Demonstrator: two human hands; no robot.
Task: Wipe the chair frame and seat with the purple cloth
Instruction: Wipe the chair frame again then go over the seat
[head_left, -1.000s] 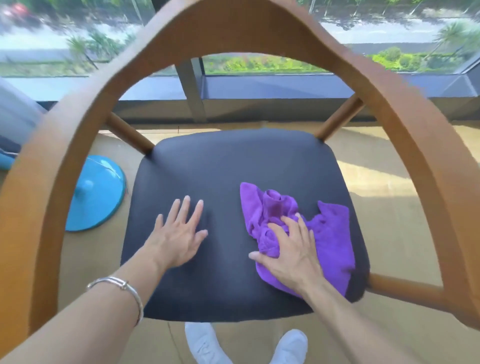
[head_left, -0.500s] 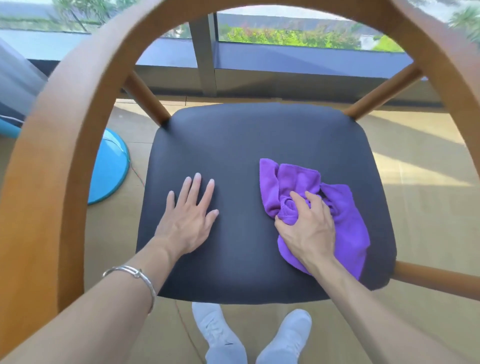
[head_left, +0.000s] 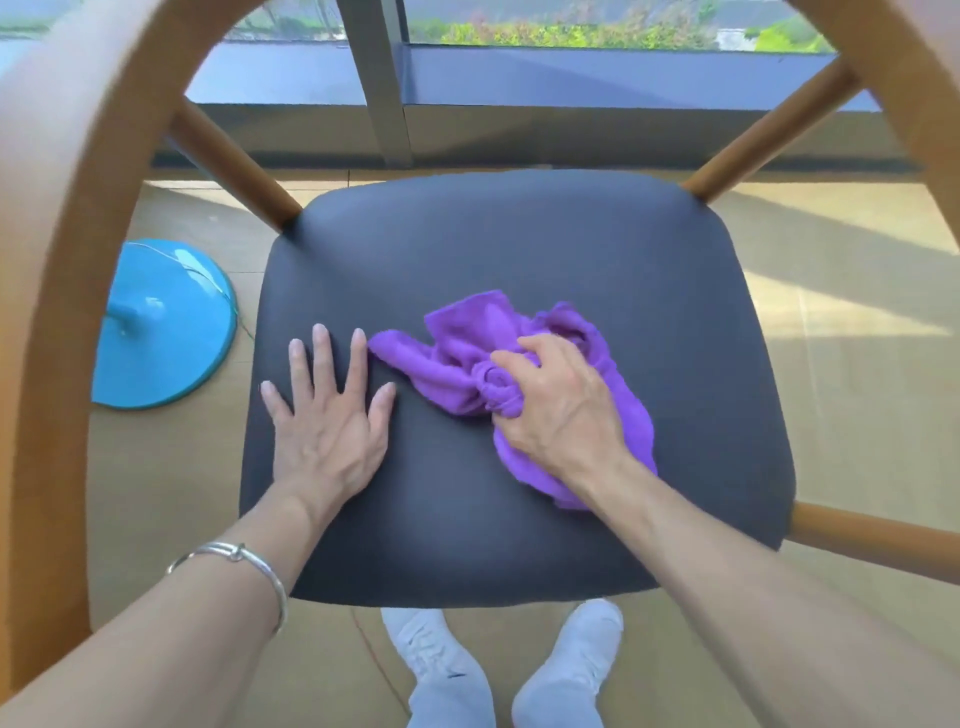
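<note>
**Cloth sweeps from the seat's right edge toward its middle**

The purple cloth (head_left: 524, 358) now lies bunched on the middle-right of the dark seat (head_left: 519, 244). 1 second ago it sat against the seat's right edge, well apart from the other hand. Its leading tail now reaches left until it is touching, or just beside, the index fingertip of the left hand (head_left: 327, 421).

The right hand (head_left: 566, 415) rests on top of the cloth. Its fingers (head_left: 506, 358) are curled into the fabric and grip a twisted fold, more tightly gathered than half a second ago, when the cloth lay flatter. The left hand has not shifted on the seat. Its palm is down with all 5 digits straight and spread, holding nothing and apparently bracing the chair. A bracelet (head_left: 234, 558) circles that wrist.

This looks like 1 stroke of the seat-wiping step, running right to left. The right part of the seat has probably been covered. The far half of the seat, and the strip under and beyond the left hand, seem to remain. The left hand now blocks the cloth's path, so it would need to lift or the stroke would need to turn.

The wooden chair frame (head_left: 78, 270) arches around the view, and neither hand touches it. A blue disc base (head_left: 161, 332) stands on the floor left of the seat, and white shoes (head_left: 566, 670) show below the seat's near edge.
</note>
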